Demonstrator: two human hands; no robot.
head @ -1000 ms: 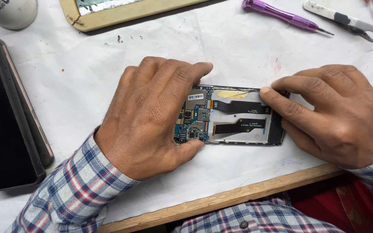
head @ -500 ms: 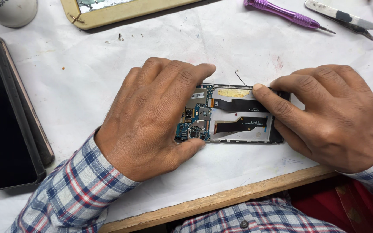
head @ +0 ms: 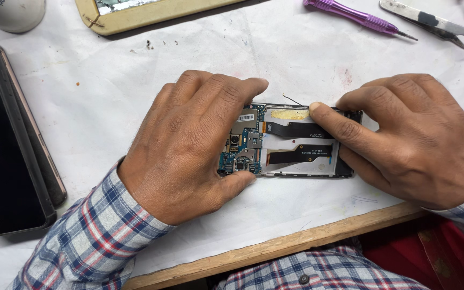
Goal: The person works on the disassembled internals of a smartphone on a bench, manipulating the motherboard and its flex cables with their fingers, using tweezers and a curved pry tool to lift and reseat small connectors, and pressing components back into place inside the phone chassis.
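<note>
Left hand [head: 189,145] clamps the opened phone [head: 291,142] flat on the table [head: 108,102]; right hand [head: 409,139] pins its far end, forefinger pressing a black ribbon cable. Back off, circuit board exposed, screwdriver [head: 358,16] idle.

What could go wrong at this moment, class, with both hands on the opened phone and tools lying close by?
1. The right hand presses a fingertip on the black flex cable of the opened phone; too much force might crease or tear it.
2. The left hand covers the bare circuit board, so sweat or static could harm it.
3. A thin wire sticks up at the top edge and could snag.
</note>
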